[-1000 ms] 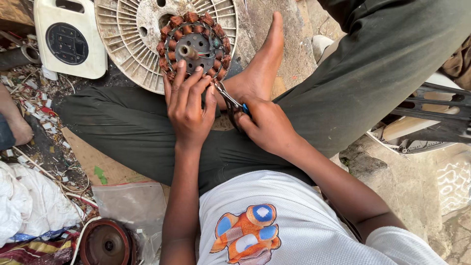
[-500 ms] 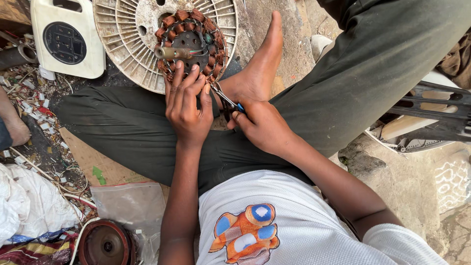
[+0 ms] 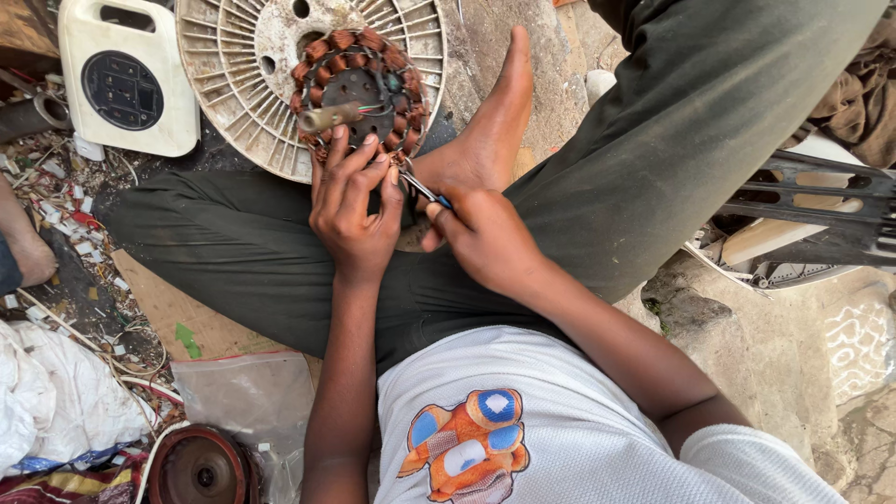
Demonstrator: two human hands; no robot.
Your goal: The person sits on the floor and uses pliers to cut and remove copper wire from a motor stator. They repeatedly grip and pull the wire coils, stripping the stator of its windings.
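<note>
A round fan motor stator [image 3: 359, 89] with copper-brown coils and a metal shaft rests against my crossed legs. My left hand [image 3: 353, 210] grips its lower rim, fingers spread over the windings. My right hand [image 3: 485, 238] holds small pliers with blue handles [image 3: 425, 191], the jaws touching the stator's lower right edge next to my left fingers. My bare foot [image 3: 495, 121] lies just right of the stator.
A white ribbed plastic disc [image 3: 233, 65] sits behind the stator. A white square fan housing [image 3: 126, 89] stands at top left. Wire scraps litter the ground at left; a rusty round part [image 3: 201, 467] and a plastic bag lie at bottom left. Dark fan parts lie at right.
Both hands stayed on the stator; the stator has turned slightly, and its shaft now points left. The pliers remain at the lower right rim.
</note>
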